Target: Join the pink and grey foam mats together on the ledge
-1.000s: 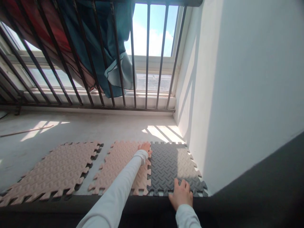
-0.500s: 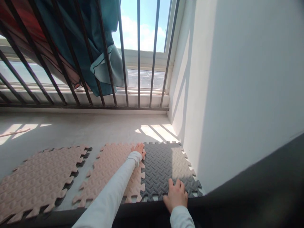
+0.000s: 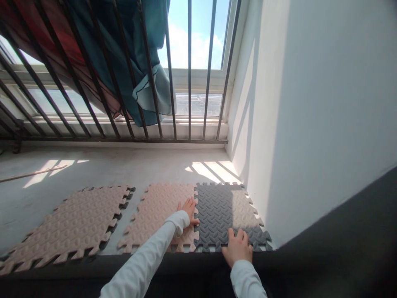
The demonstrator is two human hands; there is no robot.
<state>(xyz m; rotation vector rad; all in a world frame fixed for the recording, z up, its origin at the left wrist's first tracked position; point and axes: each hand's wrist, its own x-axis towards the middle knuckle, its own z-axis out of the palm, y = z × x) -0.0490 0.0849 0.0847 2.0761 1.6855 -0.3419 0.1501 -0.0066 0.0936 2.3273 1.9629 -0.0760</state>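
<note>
My left hand lies on the pink foam mat tile, fingers spread along its right edge. That edge meets the dark grey foam tile, and their teeth line up at the seam. On the grey tile's near edge rests my right hand, its fingers apart and slightly bent over the tile's surface. Left of the two joined tiles, with a gap between, are more pink tiles, stacked with dark ones showing underneath at the edges.
A white wall rises along the right. Dark metal railings stand before the window at the back, with blue and red cloth hanging behind them. A thin stick lies on the floor at the left.
My left hand has slid toward me along the seam between the pink and grey tiles. My right hand stays at the grey tile's near edge. The view has shifted slightly left.
</note>
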